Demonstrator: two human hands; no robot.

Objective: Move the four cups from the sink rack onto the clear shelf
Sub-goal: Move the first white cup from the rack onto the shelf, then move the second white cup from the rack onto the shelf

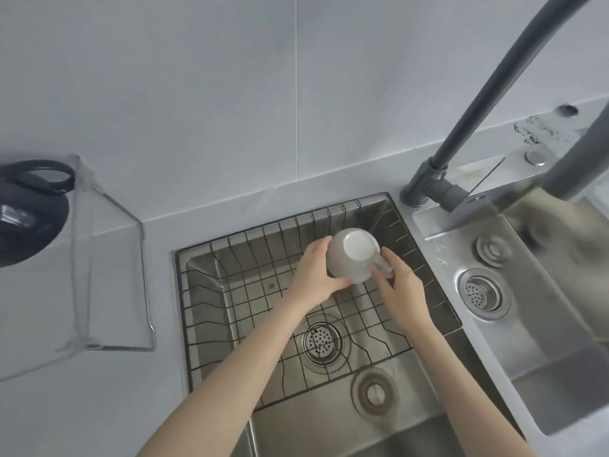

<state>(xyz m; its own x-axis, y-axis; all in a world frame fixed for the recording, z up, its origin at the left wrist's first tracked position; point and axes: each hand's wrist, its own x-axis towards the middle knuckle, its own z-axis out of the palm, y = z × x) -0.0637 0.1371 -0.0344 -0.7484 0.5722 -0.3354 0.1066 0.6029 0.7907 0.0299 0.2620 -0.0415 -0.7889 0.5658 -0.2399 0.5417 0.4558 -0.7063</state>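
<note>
A home kitchen. A stainless steel double sink [514, 291] with drain strainers sits in a pale desk [115, 407] against a tiled wall [197, 94]. A dark faucet [468, 127] rises at the far right, a wire rack [263, 318] lies in the left basin.

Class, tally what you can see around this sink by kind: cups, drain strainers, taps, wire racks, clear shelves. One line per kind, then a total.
White ceramic cups: 1, upside down, held in both hands
Round metal drain strainers: 2
Dark grey taps: 1
Black wire sink racks: 1
Clear plastic shelves: 1
Total: 6
</note>
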